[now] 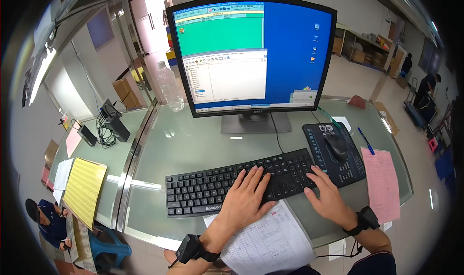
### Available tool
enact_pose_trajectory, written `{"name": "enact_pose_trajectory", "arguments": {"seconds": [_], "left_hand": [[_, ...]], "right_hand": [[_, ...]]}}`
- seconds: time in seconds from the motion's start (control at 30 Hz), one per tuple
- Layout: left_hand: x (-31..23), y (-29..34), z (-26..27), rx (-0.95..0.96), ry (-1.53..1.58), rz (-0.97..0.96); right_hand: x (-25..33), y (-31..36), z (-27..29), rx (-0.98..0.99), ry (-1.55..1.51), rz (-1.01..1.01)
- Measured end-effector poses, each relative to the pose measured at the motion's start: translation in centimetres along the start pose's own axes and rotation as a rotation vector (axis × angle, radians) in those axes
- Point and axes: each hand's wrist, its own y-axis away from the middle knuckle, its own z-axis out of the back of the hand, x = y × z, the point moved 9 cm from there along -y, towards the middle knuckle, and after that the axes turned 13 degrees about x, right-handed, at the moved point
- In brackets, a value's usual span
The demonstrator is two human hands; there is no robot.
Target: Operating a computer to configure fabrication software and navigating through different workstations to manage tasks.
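Note:
My left hand [246, 195] lies flat on the middle of a black keyboard [203, 190], fingers spread over the keys. At the keyboard's right end rests my right hand [326, 193], its fingers on the number keys. Both wrists wear black bands. A white printed form [270, 241] lies under my left wrist at the desk's front edge. Behind the keyboard stands a monitor [253, 55] with a blue desktop and open windows. A black mouse [336, 144] sits on a dark mouse pad [350, 166] just beyond my right hand.
A glass desk [193, 139] carries a clear plastic bottle [170, 86], a pink sheet [384, 183] and a blue pen [366, 140] at right. Yellow paper [84, 190], black adapters and cables [108, 127] lie left. A person [46, 222] sits lower left; other people stand far right.

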Motion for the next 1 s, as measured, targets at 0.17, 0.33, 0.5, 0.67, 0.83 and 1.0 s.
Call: {"name": "enact_pose_trajectory", "arguments": {"seconds": [0.17,0.33,0.5,0.67,0.83,1.0], "left_hand": [[0.3,-0.3,0.6,0.014,0.044,0.001],[0.4,0.1,0.4,0.025,0.022,0.007],[0.1,-0.1,0.3,0.039,0.006,0.005],[0.3,0.0,0.3,0.03,0.021,-0.002],[0.5,0.1,0.5,0.017,0.009,-0.005],[0.3,0.2,0.5,-0.006,0.016,-0.014]], "right_hand": [[0.7,-0.2,1.0,-0.06,-0.021,0.045],[0.1,-1.0,0.1,-0.04,-0.009,0.015],[0.4,-1.7,1.1,-0.018,-0.099,-0.085],[1.9,-2.2,0.7,-0.045,0.068,0.116],[2.6,-3.3,0.7,-0.016,0.057,0.039],[0.7,-3.2,0.4,0.001,0.006,0.057]]}}
